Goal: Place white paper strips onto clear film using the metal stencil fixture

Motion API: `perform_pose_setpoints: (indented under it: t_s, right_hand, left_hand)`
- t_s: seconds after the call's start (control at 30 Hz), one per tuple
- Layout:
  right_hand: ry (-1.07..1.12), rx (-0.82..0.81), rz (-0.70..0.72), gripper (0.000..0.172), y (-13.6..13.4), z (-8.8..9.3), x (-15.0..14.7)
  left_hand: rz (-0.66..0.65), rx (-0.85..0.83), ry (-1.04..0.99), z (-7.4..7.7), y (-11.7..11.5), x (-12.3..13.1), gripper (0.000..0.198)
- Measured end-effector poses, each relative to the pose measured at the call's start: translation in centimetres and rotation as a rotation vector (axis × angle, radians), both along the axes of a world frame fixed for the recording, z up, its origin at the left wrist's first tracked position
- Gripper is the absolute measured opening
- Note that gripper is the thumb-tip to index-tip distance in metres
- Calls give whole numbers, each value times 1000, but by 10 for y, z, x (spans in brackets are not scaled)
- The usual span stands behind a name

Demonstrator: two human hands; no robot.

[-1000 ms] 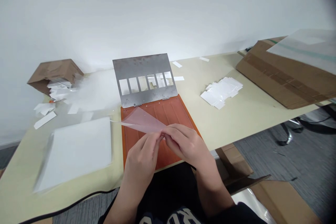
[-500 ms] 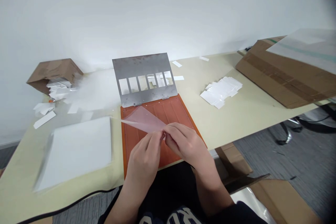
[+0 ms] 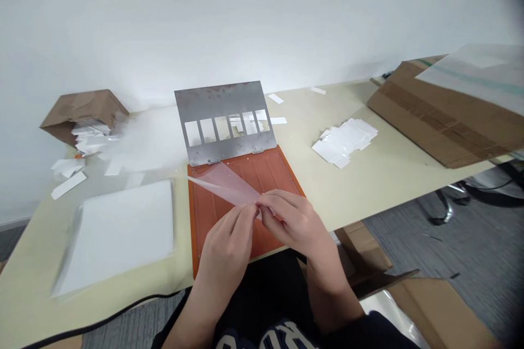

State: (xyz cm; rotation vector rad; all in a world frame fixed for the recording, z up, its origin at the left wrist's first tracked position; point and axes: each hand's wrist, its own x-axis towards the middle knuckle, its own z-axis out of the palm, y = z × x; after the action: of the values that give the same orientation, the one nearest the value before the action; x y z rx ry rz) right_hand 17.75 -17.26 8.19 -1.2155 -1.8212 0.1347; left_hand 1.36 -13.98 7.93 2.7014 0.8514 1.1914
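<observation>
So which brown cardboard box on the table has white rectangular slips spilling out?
The smaller box at far left, with slips at its mouth; the larger box at right shows none.

cut-off letters (image 3: pixel 289 331), including "r", on shirt (image 3: pixel 257 323)

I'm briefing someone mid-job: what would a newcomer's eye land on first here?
The orange board at centre, with a grey plate of six cut-outs tilted up at its far edge. Over it, the left hand and right hand pinch a translucent film. White cards lie heaped to the right.
</observation>
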Motion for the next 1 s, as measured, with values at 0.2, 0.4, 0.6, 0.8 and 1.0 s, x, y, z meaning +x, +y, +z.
perform_pose_setpoints:
  t_s: [0.2, 0.4, 0.6, 0.8, 1.0]
  right_hand:
    - [30, 11, 13, 19, -1, -1, 0]
    - [-78, 48, -35, 20, 0, -1, -1]
    - [-41, 39, -29, 21, 1, -2, -1]
    - [146, 8, -61, 17, 1, -7, -3]
    - [336, -160, -89, 17, 0, -3, -6]
  left_hand:
    - [-9, -5, -22, 2, 0, 1, 16]
    - [-13, 18, 5, 1, 0, 1, 15]
    - [-20, -12, -17, -1, -2, -1, 15]
    - [-37, -60, -82, -1, -3, -1, 17]
    - [51, -17, -65, 1, -4, -4, 14]
